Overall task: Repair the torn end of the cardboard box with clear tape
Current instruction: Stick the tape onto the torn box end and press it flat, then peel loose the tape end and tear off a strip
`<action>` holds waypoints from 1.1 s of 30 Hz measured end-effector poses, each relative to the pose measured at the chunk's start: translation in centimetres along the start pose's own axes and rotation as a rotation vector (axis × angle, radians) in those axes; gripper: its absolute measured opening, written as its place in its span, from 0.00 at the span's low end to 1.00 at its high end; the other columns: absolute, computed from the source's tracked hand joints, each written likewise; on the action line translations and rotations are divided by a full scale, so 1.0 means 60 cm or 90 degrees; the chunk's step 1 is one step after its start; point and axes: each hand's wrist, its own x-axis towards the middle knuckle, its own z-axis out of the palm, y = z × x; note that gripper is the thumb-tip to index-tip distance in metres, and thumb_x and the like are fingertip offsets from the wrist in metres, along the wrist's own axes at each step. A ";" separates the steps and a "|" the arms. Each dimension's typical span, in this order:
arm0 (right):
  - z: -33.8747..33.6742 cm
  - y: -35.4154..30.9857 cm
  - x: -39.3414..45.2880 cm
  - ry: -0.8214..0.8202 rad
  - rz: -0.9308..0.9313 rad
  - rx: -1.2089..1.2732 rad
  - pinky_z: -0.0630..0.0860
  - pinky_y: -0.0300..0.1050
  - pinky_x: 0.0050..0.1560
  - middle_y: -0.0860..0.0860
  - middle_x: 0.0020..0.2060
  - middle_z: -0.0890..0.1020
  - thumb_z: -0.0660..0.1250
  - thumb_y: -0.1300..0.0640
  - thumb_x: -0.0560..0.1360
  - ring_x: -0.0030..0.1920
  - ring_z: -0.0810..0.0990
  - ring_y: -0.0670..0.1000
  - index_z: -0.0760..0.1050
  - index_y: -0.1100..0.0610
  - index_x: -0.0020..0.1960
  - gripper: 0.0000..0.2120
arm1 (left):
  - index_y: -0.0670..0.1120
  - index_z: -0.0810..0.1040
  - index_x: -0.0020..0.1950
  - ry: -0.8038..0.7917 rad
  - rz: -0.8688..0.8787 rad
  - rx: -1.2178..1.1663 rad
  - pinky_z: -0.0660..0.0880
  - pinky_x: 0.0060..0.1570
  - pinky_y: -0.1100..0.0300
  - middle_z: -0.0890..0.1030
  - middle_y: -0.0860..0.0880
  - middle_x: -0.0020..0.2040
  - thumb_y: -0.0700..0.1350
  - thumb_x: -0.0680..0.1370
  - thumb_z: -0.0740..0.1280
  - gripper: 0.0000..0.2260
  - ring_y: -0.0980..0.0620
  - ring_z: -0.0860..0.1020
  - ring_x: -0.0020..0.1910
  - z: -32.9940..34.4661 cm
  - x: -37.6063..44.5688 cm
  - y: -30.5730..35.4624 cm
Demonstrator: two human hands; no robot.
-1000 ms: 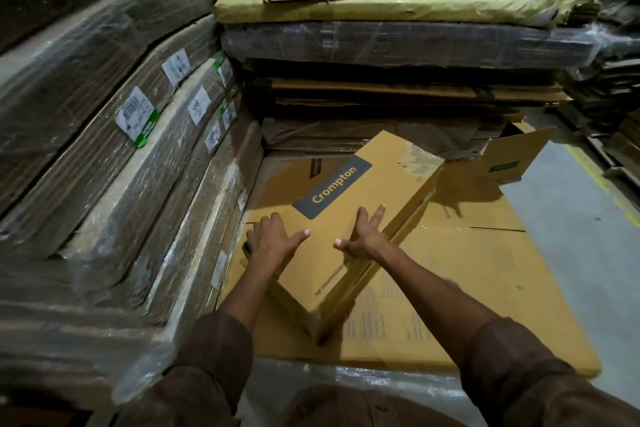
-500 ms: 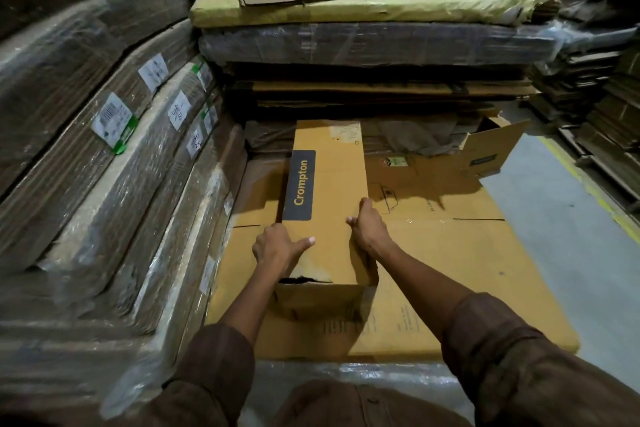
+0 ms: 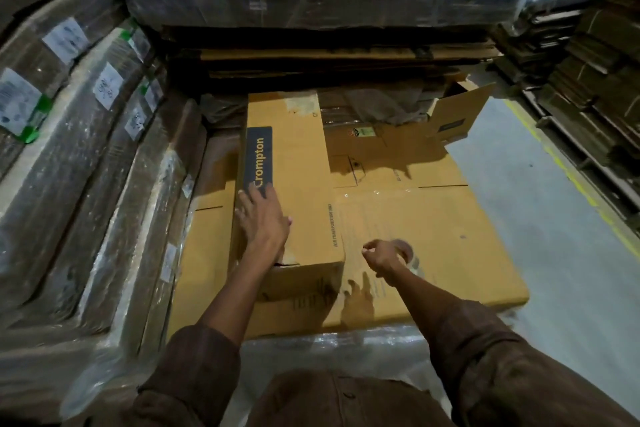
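Box [image 3: 291, 184] lies lengthwise away from me on flattened cardboard sheets [image 3: 433, 236], long axis running straight out from my body, torn end [image 3: 289, 262] nearest me. Tear shows as a dark ragged gap at the near top edge, just under my left wrist. My left hand [image 3: 265, 218] rests flat on the box top, fingers spread and straight, pressing down beside the blue Crompton label [image 3: 259, 159]; nothing gripped. My right hand [image 3: 382, 255] hovers off the box's right side, over the flat sheets, fingers curled round a clear tape roll [image 3: 407, 255]; roll is blurred, so I can't tell whether a free end is peeled. Key relation: tear sits to the left of my right hand and slightly nearer, close by, so the tape hand is the nearer one to bring across, I judge. Left hand already pins the box near the tear. Tape would likely need to run over the near edge, across the box's width. Farther out: wrapped cardboard stacks [image 3: 311, 3] behind, more wrapped bundles [image 3: 86, 149] on my left, grey floor [image 3: 554, 201] on my right.
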 end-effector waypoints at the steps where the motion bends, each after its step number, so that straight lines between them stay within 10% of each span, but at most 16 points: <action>1: 0.003 0.021 0.006 -0.013 0.005 -0.029 0.78 0.49 0.49 0.60 0.59 0.81 0.66 0.56 0.82 0.53 0.80 0.56 0.79 0.60 0.64 0.13 | 0.46 0.63 0.77 0.007 0.051 -0.031 0.65 0.72 0.39 0.63 0.40 0.76 0.52 0.76 0.74 0.33 0.38 0.59 0.77 0.002 -0.003 0.015; 10: 0.003 0.120 0.053 -0.066 0.064 -0.285 0.74 0.51 0.64 0.59 0.79 0.56 0.68 0.59 0.78 0.70 0.72 0.62 0.76 0.63 0.66 0.18 | 0.45 0.77 0.67 -0.048 0.165 -0.166 0.75 0.62 0.48 0.75 0.47 0.65 0.50 0.78 0.71 0.19 0.45 0.77 0.61 0.049 -0.040 0.100; 14: 0.006 0.133 0.076 -0.062 0.114 -0.352 0.72 0.58 0.68 0.57 0.74 0.67 0.72 0.55 0.76 0.73 0.68 0.62 0.70 0.63 0.72 0.27 | 0.47 0.75 0.71 -0.048 0.167 -0.191 0.74 0.64 0.47 0.72 0.49 0.68 0.50 0.78 0.71 0.22 0.46 0.74 0.64 0.064 -0.037 0.090; 17: 0.015 0.132 0.079 0.005 0.092 -0.377 0.71 0.57 0.70 0.58 0.68 0.74 0.66 0.58 0.79 0.72 0.69 0.62 0.76 0.61 0.65 0.16 | 0.48 0.75 0.70 -0.058 0.180 -0.218 0.73 0.66 0.50 0.71 0.49 0.72 0.51 0.79 0.70 0.21 0.47 0.72 0.69 0.062 -0.043 0.081; 23: 0.006 0.051 0.047 0.106 0.034 -0.162 0.66 0.48 0.50 0.56 0.50 0.82 0.64 0.59 0.77 0.60 0.75 0.63 0.79 0.52 0.48 0.05 | 0.45 0.80 0.65 -0.030 0.170 -0.393 0.78 0.58 0.58 0.82 0.48 0.60 0.48 0.79 0.71 0.16 0.53 0.80 0.58 0.040 -0.058 0.051; 27: -0.033 -0.059 -0.021 0.104 -0.017 0.085 0.74 0.52 0.42 0.57 0.45 0.80 0.66 0.65 0.73 0.43 0.78 0.59 0.69 0.51 0.59 0.18 | 0.44 0.81 0.64 -0.010 0.116 -0.499 0.76 0.51 0.69 0.83 0.50 0.56 0.51 0.81 0.68 0.15 0.56 0.80 0.54 0.010 -0.059 0.034; 33: -0.112 -0.217 -0.131 0.103 -0.123 0.289 0.77 0.44 0.47 0.53 0.54 0.81 0.77 0.62 0.73 0.52 0.81 0.53 0.77 0.61 0.64 0.21 | 0.52 0.75 0.67 -0.190 0.007 -0.611 0.77 0.61 0.44 0.79 0.48 0.62 0.65 0.82 0.55 0.23 0.49 0.77 0.60 -0.051 -0.038 0.016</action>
